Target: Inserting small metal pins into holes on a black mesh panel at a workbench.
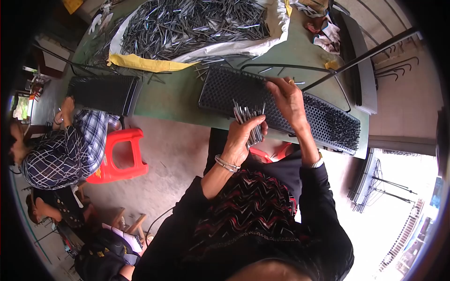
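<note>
A bundle of thin grey metal sticks (247, 113) stands upright in my left hand (241, 133), whose fingers and thumb are wrapped round it. The bundle is just in front of a long black tray (229, 89) full of small round holes. My right hand (289, 100) is over the middle of this tray, thumb and fingers drawn together in a pinch. Whatever is between those fingertips is too small or hidden to make out. Dark sticks (344, 126) stand packed in the holes at the tray's right end; the holes beside them look bare.
On the green table (164, 100), a white and yellow sack (154, 64) bears a big heap of loose sticks (197, 25). A black metal bar (370, 54) slants above the tray's right. Cloth gloves (327, 37) lie far right. Left are a red stool (139, 157) and a person (54, 157) at another tray (103, 93).
</note>
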### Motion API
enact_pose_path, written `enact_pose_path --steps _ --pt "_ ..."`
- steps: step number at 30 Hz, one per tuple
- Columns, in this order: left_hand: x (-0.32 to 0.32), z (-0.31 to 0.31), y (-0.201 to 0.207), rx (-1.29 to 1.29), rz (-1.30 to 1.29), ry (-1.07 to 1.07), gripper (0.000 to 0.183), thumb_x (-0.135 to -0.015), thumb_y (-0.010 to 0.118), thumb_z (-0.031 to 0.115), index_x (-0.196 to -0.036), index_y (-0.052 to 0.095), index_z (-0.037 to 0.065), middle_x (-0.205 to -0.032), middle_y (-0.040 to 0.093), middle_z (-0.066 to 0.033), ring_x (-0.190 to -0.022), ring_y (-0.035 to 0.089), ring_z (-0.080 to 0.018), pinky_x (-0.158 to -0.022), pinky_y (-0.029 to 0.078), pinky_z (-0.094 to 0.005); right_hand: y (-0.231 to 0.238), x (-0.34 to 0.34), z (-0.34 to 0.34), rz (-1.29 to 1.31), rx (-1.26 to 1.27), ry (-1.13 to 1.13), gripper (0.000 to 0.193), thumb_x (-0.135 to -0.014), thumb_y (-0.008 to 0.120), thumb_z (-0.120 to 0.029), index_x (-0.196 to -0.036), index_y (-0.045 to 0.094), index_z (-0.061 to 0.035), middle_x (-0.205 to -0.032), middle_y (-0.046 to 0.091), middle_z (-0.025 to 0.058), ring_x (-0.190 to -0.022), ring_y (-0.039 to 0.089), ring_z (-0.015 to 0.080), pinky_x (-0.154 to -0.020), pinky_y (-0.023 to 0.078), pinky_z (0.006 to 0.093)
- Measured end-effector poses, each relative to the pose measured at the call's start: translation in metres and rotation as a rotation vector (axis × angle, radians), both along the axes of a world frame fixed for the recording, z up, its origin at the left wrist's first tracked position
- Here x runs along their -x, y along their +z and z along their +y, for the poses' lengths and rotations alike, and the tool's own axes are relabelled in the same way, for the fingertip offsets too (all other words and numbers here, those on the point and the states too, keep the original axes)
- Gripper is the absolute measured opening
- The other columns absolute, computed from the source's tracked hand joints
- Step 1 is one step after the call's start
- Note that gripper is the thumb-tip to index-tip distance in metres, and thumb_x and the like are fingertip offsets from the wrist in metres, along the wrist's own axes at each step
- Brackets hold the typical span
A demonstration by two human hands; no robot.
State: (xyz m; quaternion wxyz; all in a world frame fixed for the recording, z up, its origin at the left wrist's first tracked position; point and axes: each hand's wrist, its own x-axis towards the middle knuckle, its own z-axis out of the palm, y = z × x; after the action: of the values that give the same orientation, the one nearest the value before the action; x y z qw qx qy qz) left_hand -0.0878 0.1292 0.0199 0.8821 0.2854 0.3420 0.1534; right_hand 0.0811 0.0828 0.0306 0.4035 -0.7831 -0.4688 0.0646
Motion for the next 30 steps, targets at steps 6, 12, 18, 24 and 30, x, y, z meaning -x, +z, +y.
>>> enact_pose_path --steps 6,12,18,24,30 --pt "-0.001 -0.002 -0.003 -0.041 0.024 -0.021 0.012 -0.084 0.069 0.014 -0.087 0.066 0.003 -0.074 0.066 -0.0057 -0.064 0.063 -0.0131 -0.054 0.05 -0.0269 0.019 0.01 -0.032 0.683 0.181 0.274 0.018 -0.089 0.064 -0.014 -0.099 0.062 0.0011 -0.078 0.06 0.0003 -0.065 0.052 0.009 -0.061 0.045 0.0247" --pt "-0.008 -0.001 -0.002 0.069 0.027 0.004 0.021 -0.085 0.067 0.016 -0.101 0.065 0.002 -0.083 0.069 -0.0103 -0.072 0.067 -0.0176 -0.058 0.053 -0.0293 0.02 0.01 -0.019 0.457 -0.036 -0.117 0.012 -0.089 0.061 -0.008 -0.096 0.058 0.0004 -0.077 0.065 0.0056 -0.063 0.057 0.0102 -0.058 0.047 0.025" --pt "-0.012 -0.002 0.002 0.177 -0.009 0.025 0.024 -0.088 0.064 0.016 -0.106 0.063 0.0 -0.091 0.068 -0.0133 -0.08 0.067 -0.0194 -0.063 0.054 -0.031 -0.025 -0.005 0.008 -0.046 -0.228 -0.231 0.01 -0.088 0.062 -0.006 -0.094 0.055 -0.0015 -0.072 0.063 0.0125 -0.059 0.06 0.0175 -0.057 0.049 0.0312" --pt "-0.01 0.0 -0.007 0.052 0.01 0.005 0.023 -0.088 0.063 0.015 -0.106 0.063 0.001 -0.09 0.069 -0.0125 -0.079 0.067 -0.0191 -0.063 0.054 -0.0302 -0.025 -0.003 0.01 -0.085 -0.15 -0.19 0.008 -0.088 0.061 -0.007 -0.092 0.056 -0.003 -0.073 0.061 0.0154 -0.063 0.063 0.028 -0.059 0.049 0.0346" --pt "-0.012 -0.003 0.0 0.06 0.034 0.024 0.021 -0.086 0.066 0.015 -0.103 0.063 0.003 -0.085 0.068 -0.0103 -0.077 0.068 -0.0186 -0.06 0.053 -0.0296 -0.022 0.001 0.005 -0.278 -0.02 -0.145 0.01 -0.088 0.062 -0.009 -0.096 0.063 -0.0048 -0.085 0.06 0.0143 -0.073 0.063 0.0268 -0.063 0.049 0.0349"
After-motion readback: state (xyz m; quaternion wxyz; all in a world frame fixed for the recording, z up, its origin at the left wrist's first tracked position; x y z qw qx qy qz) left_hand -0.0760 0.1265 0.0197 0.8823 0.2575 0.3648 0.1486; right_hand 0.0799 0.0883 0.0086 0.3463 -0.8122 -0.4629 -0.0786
